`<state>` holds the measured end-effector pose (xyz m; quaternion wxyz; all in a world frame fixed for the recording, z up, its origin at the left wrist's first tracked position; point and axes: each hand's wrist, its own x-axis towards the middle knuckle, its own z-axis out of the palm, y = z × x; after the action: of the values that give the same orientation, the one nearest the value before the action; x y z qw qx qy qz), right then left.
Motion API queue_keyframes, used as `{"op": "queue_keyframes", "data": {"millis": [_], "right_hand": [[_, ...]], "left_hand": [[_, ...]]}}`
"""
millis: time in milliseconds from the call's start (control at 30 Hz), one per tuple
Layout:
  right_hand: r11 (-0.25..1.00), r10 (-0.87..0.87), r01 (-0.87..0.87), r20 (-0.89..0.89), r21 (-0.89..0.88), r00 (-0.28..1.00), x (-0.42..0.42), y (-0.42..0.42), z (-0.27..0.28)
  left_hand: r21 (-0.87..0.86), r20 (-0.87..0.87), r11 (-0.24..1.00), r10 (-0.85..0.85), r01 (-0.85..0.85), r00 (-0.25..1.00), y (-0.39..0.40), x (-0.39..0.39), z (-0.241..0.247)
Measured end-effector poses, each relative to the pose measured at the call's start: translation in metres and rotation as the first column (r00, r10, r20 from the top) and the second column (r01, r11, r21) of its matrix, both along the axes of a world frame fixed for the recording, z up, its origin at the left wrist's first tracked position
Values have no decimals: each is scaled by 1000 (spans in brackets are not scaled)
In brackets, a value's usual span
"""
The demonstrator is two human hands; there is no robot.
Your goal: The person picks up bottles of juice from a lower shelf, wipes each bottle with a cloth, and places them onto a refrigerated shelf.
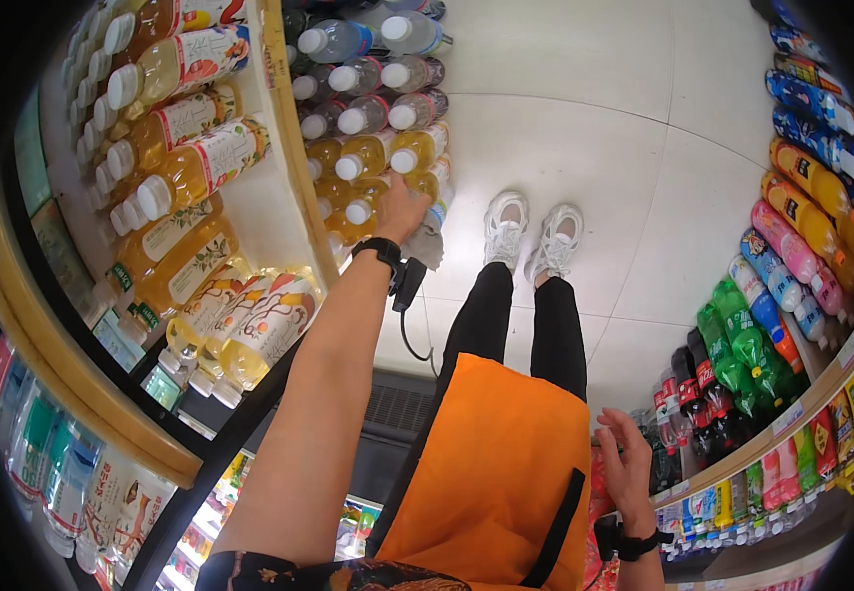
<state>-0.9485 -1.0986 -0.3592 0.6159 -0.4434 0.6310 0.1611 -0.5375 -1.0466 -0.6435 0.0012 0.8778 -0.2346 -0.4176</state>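
Note:
My left hand [402, 210] reaches into the lower shelf on the left, its fingers at the white cap of a bottle of yellow drink [419, 185]; whether the fingers close on the cap is hard to tell. A grey cloth [424, 245] hangs beneath that palm. More yellow-drink bottles [362, 156] and dark-drink bottles [362, 112] with white caps stand around it. At the lower right, my right hand [624, 459] hangs beside the orange apron [493, 458], fingers apart and holding nothing. Each wrist wears a black strap with a small device.
A wooden shelf edge [290, 140] runs beside my left forearm, with bottled drinks [205, 159] on the shelf. Green soda bottles [744, 340] and orange soda bottles [803, 203] fill the right-hand shelf. My white shoes [506, 225] stand on the pale tiled floor [545, 133].

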Motion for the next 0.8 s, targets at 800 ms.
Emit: {"op": "queue_keyframes", "data": {"millis": [800], "right_hand": [[-333,-942,714,-255,615,-219,11,-27,24]], "left_hand": [[-478,-550,862,-445,170,707,-40,-259,344]]}}
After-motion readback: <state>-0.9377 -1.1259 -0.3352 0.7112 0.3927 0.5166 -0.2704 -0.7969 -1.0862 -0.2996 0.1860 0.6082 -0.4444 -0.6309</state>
